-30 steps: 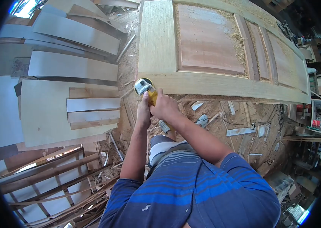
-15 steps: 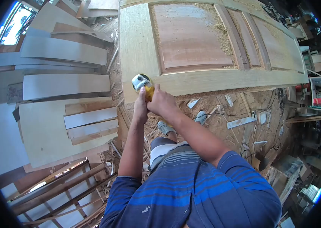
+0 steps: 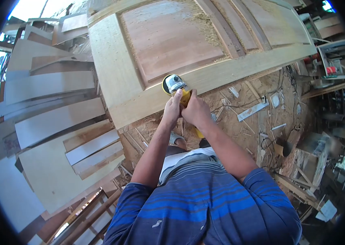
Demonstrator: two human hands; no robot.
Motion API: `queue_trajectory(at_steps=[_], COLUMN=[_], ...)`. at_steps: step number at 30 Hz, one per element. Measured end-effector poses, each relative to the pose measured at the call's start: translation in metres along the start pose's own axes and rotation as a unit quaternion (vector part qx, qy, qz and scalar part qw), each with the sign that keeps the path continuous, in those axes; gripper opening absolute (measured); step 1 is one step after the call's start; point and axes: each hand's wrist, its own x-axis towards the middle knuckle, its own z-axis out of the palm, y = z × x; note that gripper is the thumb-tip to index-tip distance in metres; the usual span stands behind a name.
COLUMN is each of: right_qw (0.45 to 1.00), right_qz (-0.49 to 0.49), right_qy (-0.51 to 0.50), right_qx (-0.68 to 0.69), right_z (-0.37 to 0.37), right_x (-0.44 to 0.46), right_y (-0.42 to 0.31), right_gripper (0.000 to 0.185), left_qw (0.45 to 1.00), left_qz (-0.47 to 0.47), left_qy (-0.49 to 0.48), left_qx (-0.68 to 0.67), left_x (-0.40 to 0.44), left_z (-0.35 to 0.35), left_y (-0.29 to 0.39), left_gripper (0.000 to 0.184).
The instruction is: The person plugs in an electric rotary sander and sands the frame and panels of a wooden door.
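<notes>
A yellow angle grinder [image 3: 176, 83] with a silver head and a round disc lies over the near rail of a panelled wooden door [image 3: 237, 69]. My left hand [image 3: 173, 107] is closed on the grinder near its head, thumb pointing along the body. Wrapped round its yellow body from the other side is my right hand [image 3: 197, 108]. The disc is at the rail, close to the lower corner of the big panel; whether it touches the wood I cannot tell. Wood shavings [image 3: 207, 30] lie along the panel's edge and grooves.
Stacked boards [image 3: 50, 87] and sheets lean to the left. Offcuts, a white strip [image 3: 253, 111] and a dark cable [image 3: 237, 104] lie on the dusty floor below the door. Shelving [image 3: 335, 61] with a red item stands at the right.
Both hands have carried the grinder rightward along the near rail, from the door's left corner toward the big panel's corner. The camera view has turned and shifted too.
</notes>
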Motion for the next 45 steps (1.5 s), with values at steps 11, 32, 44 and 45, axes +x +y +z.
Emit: queue_trajectory(at_steps=[11, 32, 44, 45], right_qw=[0.996, 0.99, 0.987, 0.987], right_qz=[0.071, 0.108, 0.128, 0.126], right_qy=[0.048, 0.083, 0.087, 0.092], right_qx=[0.027, 0.032, 0.035, 0.042], right_z=[-0.069, -0.203, -0.244, -0.244], right_x=[0.033, 0.121, 0.157, 0.16], right_y=[0.075, 0.238, 0.274, 0.278], right_gripper=[0.066, 0.064, 0.066, 0.067], left_qw=[0.998, 0.992, 0.989, 0.99], left_qz=[-0.03, -0.059, -0.063, -0.056], left_qy=[-0.04, -0.088, -0.096, -0.1], left_qx=[0.03, 0.066, 0.089, 0.088], left_x=[0.06, 0.179, 0.232, 0.237], left_z=[0.109, 0.308, 0.355, 0.359], left_y=[0.004, 0.001, 0.0, -0.003], left_gripper=[0.067, 0.075, 0.076, 0.076])
